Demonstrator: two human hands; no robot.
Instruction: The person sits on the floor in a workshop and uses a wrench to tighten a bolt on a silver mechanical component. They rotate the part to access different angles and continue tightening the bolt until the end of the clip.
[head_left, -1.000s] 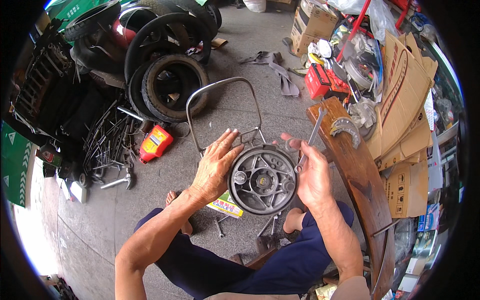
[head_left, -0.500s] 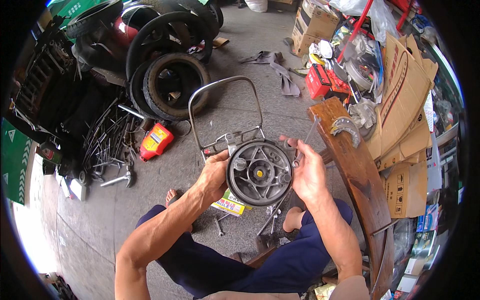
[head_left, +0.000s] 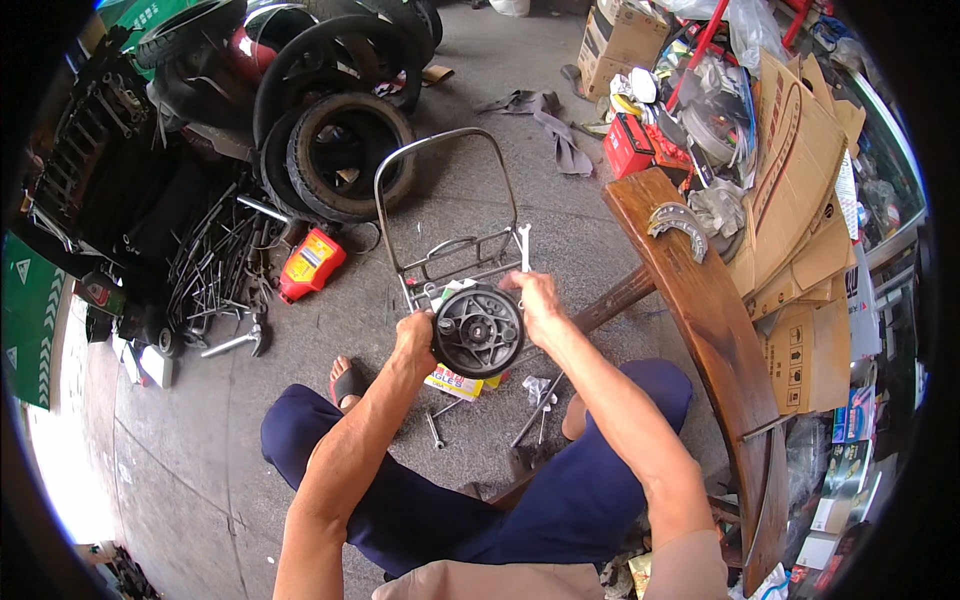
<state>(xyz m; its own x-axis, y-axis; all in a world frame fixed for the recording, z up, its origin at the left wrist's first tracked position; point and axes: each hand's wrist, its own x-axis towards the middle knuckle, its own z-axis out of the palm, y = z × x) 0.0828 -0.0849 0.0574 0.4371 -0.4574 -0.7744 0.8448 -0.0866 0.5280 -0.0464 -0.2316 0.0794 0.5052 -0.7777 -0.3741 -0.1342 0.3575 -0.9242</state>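
A round dark metal wheel hub with a spoked face (head_left: 479, 332) is held up in front of my knees. My left hand (head_left: 413, 340) grips its left rim, fingers hidden behind it. My right hand (head_left: 543, 303) is at its upper right edge, closed around a silver wrench (head_left: 525, 247) whose head points away from me. Just beyond the hub stands a bent-tube metal frame (head_left: 383, 190). Under the hub, a yellow and white box (head_left: 453, 384) lies on the floor. Closer to me on the floor is another wrench (head_left: 435, 430).
A wooden bench (head_left: 700, 310) runs along my right, with curved brake shoes (head_left: 680, 228) on it. Old tyres (head_left: 350, 205) are piled far left. Near them lie a red and yellow bottle (head_left: 312, 265), a hammer (head_left: 238, 341) and scattered tools. Cardboard (head_left: 795, 190) and a red battery (head_left: 628, 146) are on the right.
The hub has moved away from me and slightly left, its face turning a little. My right hand has moved up and left with the wrench, which now stands more upright beside the hub.
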